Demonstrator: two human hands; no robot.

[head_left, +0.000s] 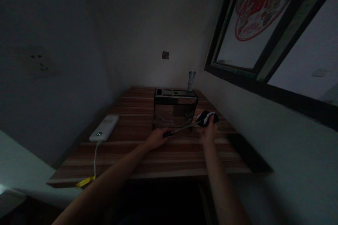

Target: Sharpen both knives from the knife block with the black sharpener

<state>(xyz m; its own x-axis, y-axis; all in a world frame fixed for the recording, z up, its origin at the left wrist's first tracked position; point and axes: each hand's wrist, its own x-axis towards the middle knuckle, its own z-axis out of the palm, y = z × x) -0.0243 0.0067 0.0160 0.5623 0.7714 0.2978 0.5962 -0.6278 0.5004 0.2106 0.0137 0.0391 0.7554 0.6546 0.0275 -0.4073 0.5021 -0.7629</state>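
My left hand (157,138) is closed around the dark handle of a slim knife (186,127), whose narrow grey blade points right and slightly away from me. At the blade's far end, my right hand (210,130) grips a black-and-white cloth (203,117), thumb on top. The blade tip is hidden at the cloth, and dim light blurs its exact shape. Just behind the knife stands a rack (174,93) with a dark slotted top and a see-through front. A silvery, patterned upright piece (191,81) sticks up from its right end.
The wood-grain table (137,112) meets walls at the back and sides. A white power bank (105,128) with a lit display and cable (95,160) lies left. A flat black object (249,153) lies along the right edge. A framed window (237,70) is on the right wall.
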